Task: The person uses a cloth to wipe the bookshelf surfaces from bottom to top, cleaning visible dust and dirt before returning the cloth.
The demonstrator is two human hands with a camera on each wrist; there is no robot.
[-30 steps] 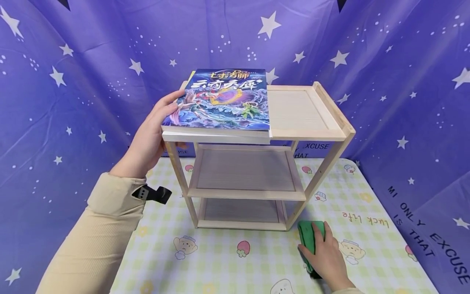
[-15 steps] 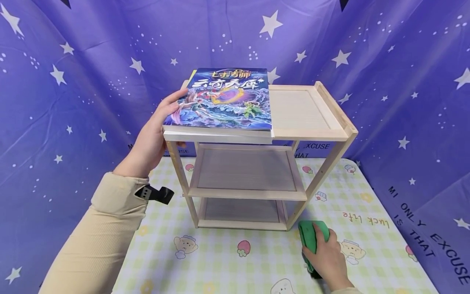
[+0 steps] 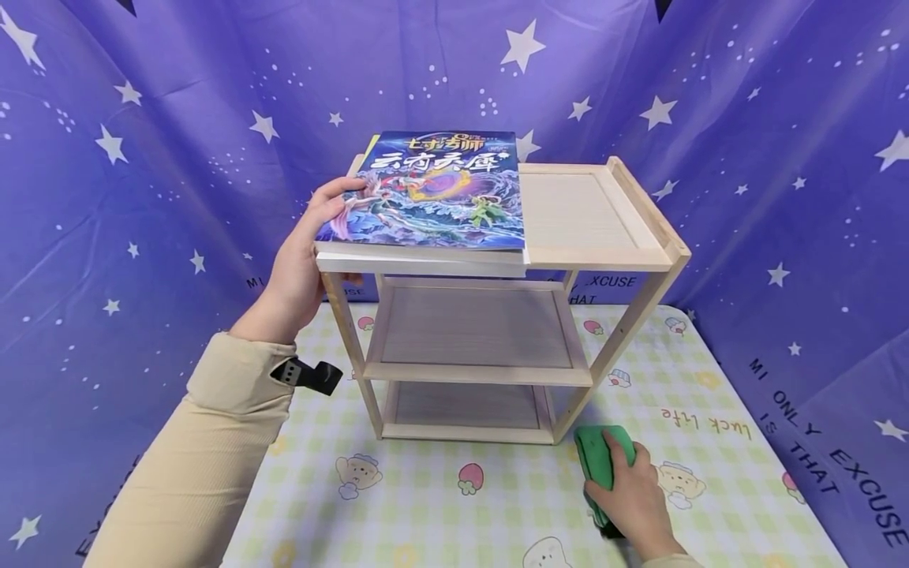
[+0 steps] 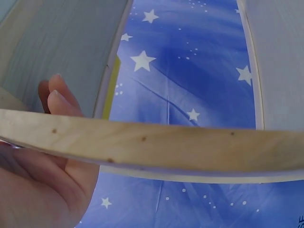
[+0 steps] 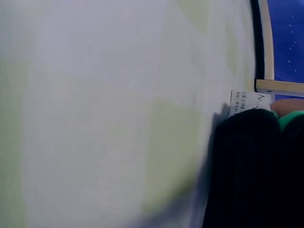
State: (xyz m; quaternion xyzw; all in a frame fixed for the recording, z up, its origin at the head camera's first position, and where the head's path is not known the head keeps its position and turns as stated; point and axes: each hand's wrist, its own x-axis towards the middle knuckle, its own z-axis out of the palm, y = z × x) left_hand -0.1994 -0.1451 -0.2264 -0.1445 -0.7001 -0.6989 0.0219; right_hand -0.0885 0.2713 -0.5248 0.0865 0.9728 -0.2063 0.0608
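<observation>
A pale wooden three-tier rack (image 3: pixel 479 374) stands on the table. My left hand (image 3: pixel 294 256) grips the left end of its top tier, some fingers above by the books and fingertips (image 4: pixel 61 97) below the board, seen in the left wrist view. On that tier lies a blue illustrated book (image 3: pixel 433 197), on top of another book whose white page edge (image 3: pixel 419 267) shows. At the rack's front right foot, my right hand (image 3: pixel 635 501) holds a folded green cloth (image 3: pixel 600 457) between thumb and fingers. The right wrist view shows its dark side (image 5: pixel 251 166) and a white printed tag (image 5: pixel 249 100).
A checked cartoon tablecloth (image 3: pixel 398 505) covers the table. Behind and at both sides hangs a purple star-print curtain (image 3: pixel 426 47). The rack's top right end has a raised side rail (image 3: pixel 646 209). A black strap (image 3: pixel 312 376) sticks out from the left sleeve.
My right hand's fingers have bent more over the green cloth. The left forearm has shifted slightly to the right, while its hand keeps its place on the rack. Books and rack stay put.
</observation>
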